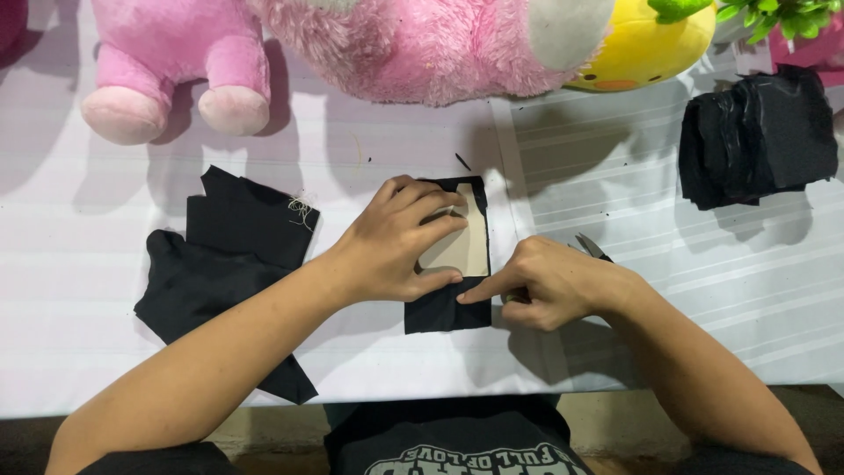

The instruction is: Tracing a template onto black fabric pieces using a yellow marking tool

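My left hand (400,242) lies spread, fingers flat, pressing a beige card template (459,248) onto a small black fabric piece (447,310) on the white table (615,158). My right hand (549,283), loosely curled around scissors (592,247), touches the fabric's edge with its forefinger. A stack of black fabric pieces (756,136) sits well apart, far right.

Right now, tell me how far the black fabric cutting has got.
Done: a stack of cut black fabric pieces sits at the right. In hand: the left hand presses a beige card template onto a small black fabric rectangle; the right hand holds scissors. Left: the larger uncut black cloth.
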